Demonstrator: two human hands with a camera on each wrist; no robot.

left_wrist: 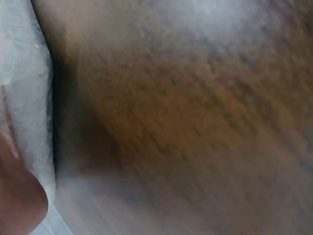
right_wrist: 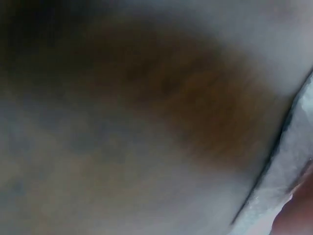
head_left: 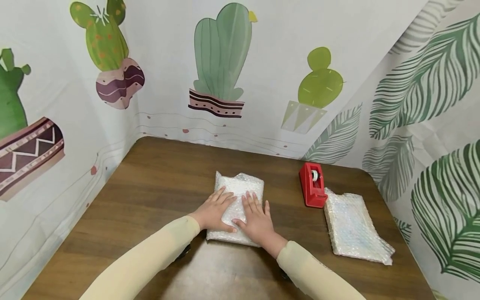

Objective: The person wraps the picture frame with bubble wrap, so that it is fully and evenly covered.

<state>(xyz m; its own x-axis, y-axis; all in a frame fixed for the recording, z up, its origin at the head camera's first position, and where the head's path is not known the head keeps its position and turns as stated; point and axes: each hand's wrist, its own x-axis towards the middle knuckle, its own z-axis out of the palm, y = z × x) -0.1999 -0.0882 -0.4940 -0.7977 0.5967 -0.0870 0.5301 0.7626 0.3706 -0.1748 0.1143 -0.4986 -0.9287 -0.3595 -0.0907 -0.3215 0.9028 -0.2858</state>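
Observation:
A package in bubble wrap lies flat on the wooden table in the head view, below the middle of the picture. Across its left part rests my left hand, fingers spread and straight. My right hand lies on its right part, also with straight fingers, and the two thumbs point toward each other. The left wrist view catches the wrapped edge and a blurred bit of the hand at the left. At the lower right of the right wrist view are another wrapped edge and a bit of skin.
A red tape dispenser with a roll of tape stands to the right of the package. Beside it lies a second bubble-wrapped package, near the table's right edge. Cloth printed with cacti and leaves hangs behind the table.

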